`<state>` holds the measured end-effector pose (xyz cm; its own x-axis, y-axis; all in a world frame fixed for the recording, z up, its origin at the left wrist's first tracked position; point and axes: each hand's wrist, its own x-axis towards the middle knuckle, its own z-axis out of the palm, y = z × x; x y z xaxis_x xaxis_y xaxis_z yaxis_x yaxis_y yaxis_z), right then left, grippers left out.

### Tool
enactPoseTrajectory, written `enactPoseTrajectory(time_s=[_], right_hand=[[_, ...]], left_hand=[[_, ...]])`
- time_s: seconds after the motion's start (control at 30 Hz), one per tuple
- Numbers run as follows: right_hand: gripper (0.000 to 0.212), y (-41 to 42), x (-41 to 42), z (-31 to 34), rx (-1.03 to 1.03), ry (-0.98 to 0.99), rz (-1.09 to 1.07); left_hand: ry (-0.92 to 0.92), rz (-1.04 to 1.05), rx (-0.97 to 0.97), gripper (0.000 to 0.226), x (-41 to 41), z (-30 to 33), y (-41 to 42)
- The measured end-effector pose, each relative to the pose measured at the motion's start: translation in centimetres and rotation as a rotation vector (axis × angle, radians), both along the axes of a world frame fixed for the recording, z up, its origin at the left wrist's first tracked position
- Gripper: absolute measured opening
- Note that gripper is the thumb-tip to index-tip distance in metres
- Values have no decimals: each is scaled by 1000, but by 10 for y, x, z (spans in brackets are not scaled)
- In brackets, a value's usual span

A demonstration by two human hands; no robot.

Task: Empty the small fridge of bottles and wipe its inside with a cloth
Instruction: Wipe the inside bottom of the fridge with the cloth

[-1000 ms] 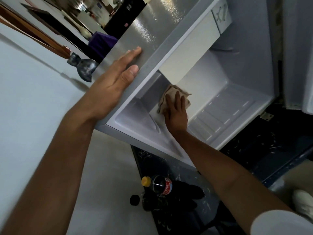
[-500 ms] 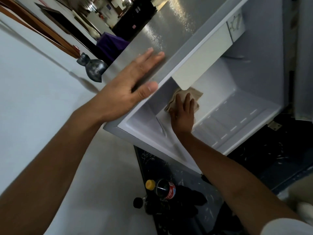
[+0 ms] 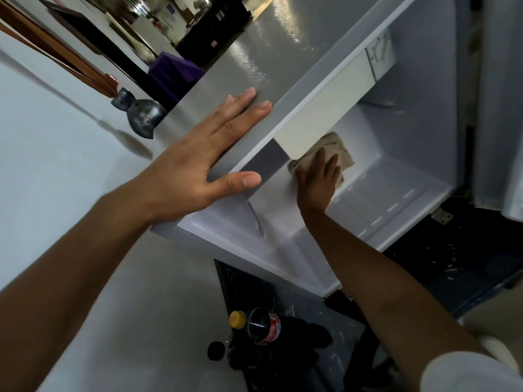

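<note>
The cloth (image 3: 336,154) is pressed against the fridge (image 3: 418,114) interior's back wall under the right hand (image 3: 317,183), fingers straight (palm hidden). The left hand (image 3: 198,168) is laid flat, fingers spread, on the fridge top. Cloth partly hidden by the freezer flap (image 3: 325,106).

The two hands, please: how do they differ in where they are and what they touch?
The left hand lies flat on the fridge top, outside; the right hand reaches inside. The left touches bare metal and holds nothing; the right presses a cloth to the inner wall. Both have straight fingers.
</note>
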<state>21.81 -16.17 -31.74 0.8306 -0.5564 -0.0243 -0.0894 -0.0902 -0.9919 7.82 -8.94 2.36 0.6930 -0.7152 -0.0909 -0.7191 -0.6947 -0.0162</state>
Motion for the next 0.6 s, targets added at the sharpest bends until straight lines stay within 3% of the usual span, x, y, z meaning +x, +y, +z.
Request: enactPoseTrajectory(time_s=[0.17, 0.3, 0.4, 0.6], right_hand=[[84, -29, 14, 4, 191, 2, -96], [92, -35, 18, -4, 111, -23, -116], [87, -27, 17, -2, 88, -11, -70], [83, 29, -12, 15, -155, -115, 15]], left_hand=[[-105, -100, 143, 94, -3, 1, -6], [-104, -140, 208, 102, -6, 2, -11], [-102, -138, 223, 104, -7, 3, -12], [-119, -149, 206, 106, -6, 0, -11]])
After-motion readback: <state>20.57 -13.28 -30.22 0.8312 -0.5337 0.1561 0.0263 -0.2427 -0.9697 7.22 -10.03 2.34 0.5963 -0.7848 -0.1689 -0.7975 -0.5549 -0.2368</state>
